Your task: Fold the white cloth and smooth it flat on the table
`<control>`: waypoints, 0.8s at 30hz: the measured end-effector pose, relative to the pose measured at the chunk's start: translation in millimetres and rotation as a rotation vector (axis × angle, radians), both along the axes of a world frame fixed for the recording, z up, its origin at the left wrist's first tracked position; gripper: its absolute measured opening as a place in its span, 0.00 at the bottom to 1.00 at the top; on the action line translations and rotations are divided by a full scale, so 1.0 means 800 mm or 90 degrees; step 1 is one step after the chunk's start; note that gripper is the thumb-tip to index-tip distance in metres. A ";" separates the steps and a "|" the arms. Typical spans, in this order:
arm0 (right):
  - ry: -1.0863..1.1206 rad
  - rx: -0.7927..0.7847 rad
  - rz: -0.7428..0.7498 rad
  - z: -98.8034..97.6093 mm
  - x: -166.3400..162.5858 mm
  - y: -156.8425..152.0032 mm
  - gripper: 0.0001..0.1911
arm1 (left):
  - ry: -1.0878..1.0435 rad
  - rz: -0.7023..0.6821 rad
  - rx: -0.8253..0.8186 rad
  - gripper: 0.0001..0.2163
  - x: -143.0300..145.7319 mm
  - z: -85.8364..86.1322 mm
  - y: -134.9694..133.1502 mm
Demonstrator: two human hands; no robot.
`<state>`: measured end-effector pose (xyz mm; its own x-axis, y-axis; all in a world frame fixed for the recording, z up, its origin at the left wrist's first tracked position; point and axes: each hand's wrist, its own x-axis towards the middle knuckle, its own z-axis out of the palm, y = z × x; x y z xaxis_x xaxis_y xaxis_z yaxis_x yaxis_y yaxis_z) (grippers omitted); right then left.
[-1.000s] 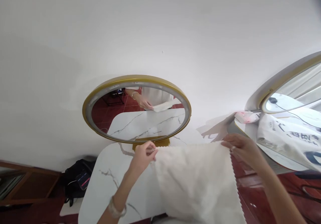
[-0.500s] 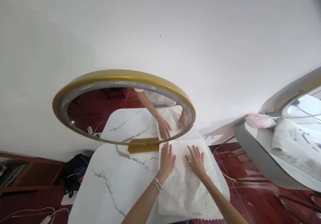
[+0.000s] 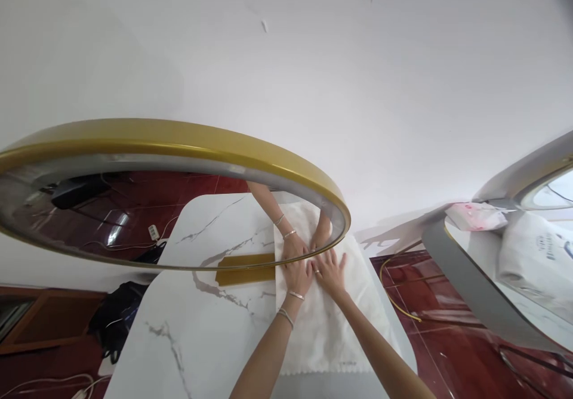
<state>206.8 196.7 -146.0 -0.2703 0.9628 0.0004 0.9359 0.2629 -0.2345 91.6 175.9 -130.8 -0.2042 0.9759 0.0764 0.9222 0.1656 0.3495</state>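
A white cloth (image 3: 331, 327) with a zigzag-cut near edge lies flat on the right side of a white marble-patterned table (image 3: 201, 333). My left hand (image 3: 298, 275) and my right hand (image 3: 330, 272) rest side by side on the cloth's far end, palms down, fingers stretched out and touching the fabric. Both hands are close to the base of a round gold-framed mirror (image 3: 179, 142). The mirror reflects my hands, the cloth and the table. Bracelets sit on my left wrist and a ring on my right hand.
The mirror's gold base (image 3: 244, 268) stands on the table left of the cloth. A black bag (image 3: 116, 315) lies on the red floor at left. At right are a second mirror (image 3: 514, 196), a white printed bag (image 3: 537, 268) and a pink-and-white packet (image 3: 474, 215).
The cloth, held up by its corners a second ago, now lies flat on the table. My hands have slid forward and together to its far end. The view has moved nearer the mirror.
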 end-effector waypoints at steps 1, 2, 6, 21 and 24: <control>0.003 -0.011 0.002 0.001 0.003 0.010 0.22 | -0.012 -0.010 -0.012 0.20 -0.001 -0.002 0.007; 0.004 -0.021 0.002 0.003 0.006 0.020 0.22 | -0.020 -0.020 -0.020 0.20 -0.001 -0.005 0.014; -0.001 -0.053 0.014 0.004 0.012 0.047 0.22 | -0.020 -0.036 -0.030 0.23 -0.003 -0.014 0.034; 0.032 0.101 0.111 -0.017 0.016 0.016 0.19 | 0.066 -0.057 0.003 0.19 0.002 -0.011 0.015; 0.015 0.080 0.093 -0.014 0.028 0.043 0.20 | 0.044 -0.103 0.001 0.21 0.011 -0.015 0.041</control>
<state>228.9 231.0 -157.2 -0.4050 0.9056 0.1257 0.8804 0.4234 -0.2135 100.2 208.4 -143.1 -0.0395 0.9955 0.0858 0.9585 0.0135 0.2849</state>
